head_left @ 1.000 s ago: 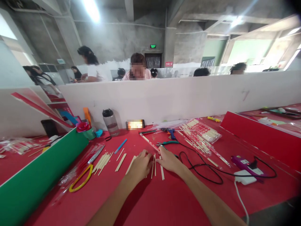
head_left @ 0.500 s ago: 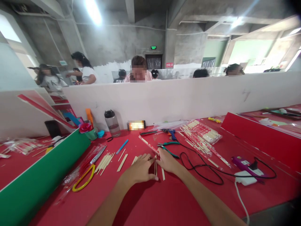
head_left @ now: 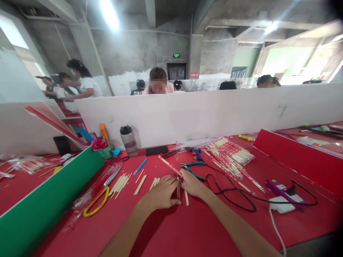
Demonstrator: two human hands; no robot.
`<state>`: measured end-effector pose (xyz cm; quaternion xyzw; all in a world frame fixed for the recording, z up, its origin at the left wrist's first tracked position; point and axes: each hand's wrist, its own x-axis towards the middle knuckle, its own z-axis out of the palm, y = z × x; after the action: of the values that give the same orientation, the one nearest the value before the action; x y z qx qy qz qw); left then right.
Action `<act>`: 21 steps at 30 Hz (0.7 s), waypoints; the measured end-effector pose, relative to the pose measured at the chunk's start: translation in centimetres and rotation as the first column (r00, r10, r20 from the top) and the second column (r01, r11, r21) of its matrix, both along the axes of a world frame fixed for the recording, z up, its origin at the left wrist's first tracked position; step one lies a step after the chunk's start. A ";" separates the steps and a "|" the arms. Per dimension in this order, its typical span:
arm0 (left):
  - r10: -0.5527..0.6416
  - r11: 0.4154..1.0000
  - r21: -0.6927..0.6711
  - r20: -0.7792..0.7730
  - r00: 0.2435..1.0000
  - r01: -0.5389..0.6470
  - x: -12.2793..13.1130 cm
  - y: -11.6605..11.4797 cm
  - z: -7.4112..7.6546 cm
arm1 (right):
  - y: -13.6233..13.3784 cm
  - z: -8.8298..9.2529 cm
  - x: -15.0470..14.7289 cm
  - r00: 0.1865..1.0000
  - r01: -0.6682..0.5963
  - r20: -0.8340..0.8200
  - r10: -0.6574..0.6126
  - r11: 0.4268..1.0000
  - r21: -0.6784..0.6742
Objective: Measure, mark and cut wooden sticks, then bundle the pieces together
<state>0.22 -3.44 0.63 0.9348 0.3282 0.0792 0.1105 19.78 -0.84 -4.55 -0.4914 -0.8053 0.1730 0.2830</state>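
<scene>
My left hand (head_left: 164,191) is bent over the red table, its thumb and fingertips closed on a short, thin wooden stick (head_left: 178,192). Pressed close beside it, my right hand (head_left: 192,184) has its fingers curled at the upper end of the same stick; its fingertips are partly hidden. Another pale stick (head_left: 187,198) lies just under the right hand. A stick in a red-and-white wrapper (head_left: 169,165) runs up to the right knuckles. Green-handled pliers (head_left: 194,164) lie beyond that hand. Left of my left hand are cut sticks (head_left: 154,183), partly covered by it.
More sticks (head_left: 121,184), yellow-handled scissors (head_left: 97,207) and a blue pen-like tool (head_left: 139,166) lie left. Behind stand a bottle (head_left: 129,142) and a dark phone (head_left: 157,150). A glue gun (head_left: 197,152), its black cord, wrapped chopsticks (head_left: 230,151) and a purple power strip (head_left: 284,192) lie right.
My left fingers have closed in slightly toward the stick and my right hand. The phone's lit screen has gone dark. People in the left background have shifted.
</scene>
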 end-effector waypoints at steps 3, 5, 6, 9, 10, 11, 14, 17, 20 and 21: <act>-0.004 1.000 0.002 -0.002 1.000 0.004 0.0 0.0 -0.2 | 0.0 0.0 0.1 1.000 -0.005 0.012 0.005 1.000 0.007; -0.006 1.000 0.001 0.003 1.000 0.006 0.0 0.0 -0.3 | -0.2 0.2 0.0 1.000 -0.003 0.028 0.002 1.000 0.006; -0.009 1.000 -0.001 0.003 1.000 0.009 0.0 0.0 -0.3 | -0.4 0.3 -0.1 0.999 0.001 0.037 -0.001 1.000 0.003; -0.025 1.000 -0.013 0.006 1.000 0.025 -0.1 -0.1 -0.1 | -0.9 1.2 -0.3 0.998 0.016 0.060 -0.016 1.000 -0.001; -0.030 0.999 -0.023 0.015 0.999 0.030 -0.2 0.0 0.1 | -1.1 1.5 -0.2 0.997 0.028 0.069 -0.028 1.000 -0.005; -0.031 0.999 -0.032 0.031 0.999 0.032 -0.5 0.1 0.3 | -1.3 1.9 -0.1 0.996 0.046 0.081 -0.044 0.999 -0.013; 0.039 0.999 -0.040 0.098 0.994 -0.035 -2.0 1.3 1.0 | -2.1 3.0 1.4 0.979 0.130 0.167 -0.120 0.990 -0.052; 0.259 0.966 -0.045 0.184 0.948 -0.255 -4.6 3.9 1.4 | -3.4 4.3 4.1 0.936 0.187 0.323 -0.142 0.976 -0.114; 0.465 0.884 -0.083 0.250 0.849 -0.460 -7.6 7.7 1.3 | -4.3 6.2 6.3 0.890 0.194 0.446 -0.097 0.964 -0.179; 0.494 0.868 -0.092 0.236 0.837 -0.487 -8.5 9.1 1.2 | -4.1 7.0 6.5 0.886 0.150 0.461 -0.058 0.975 -0.166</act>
<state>-8.25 5.70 1.79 0.8000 0.5410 0.2182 0.1405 26.26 -4.95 2.47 -0.5864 -0.8002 0.1168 0.0466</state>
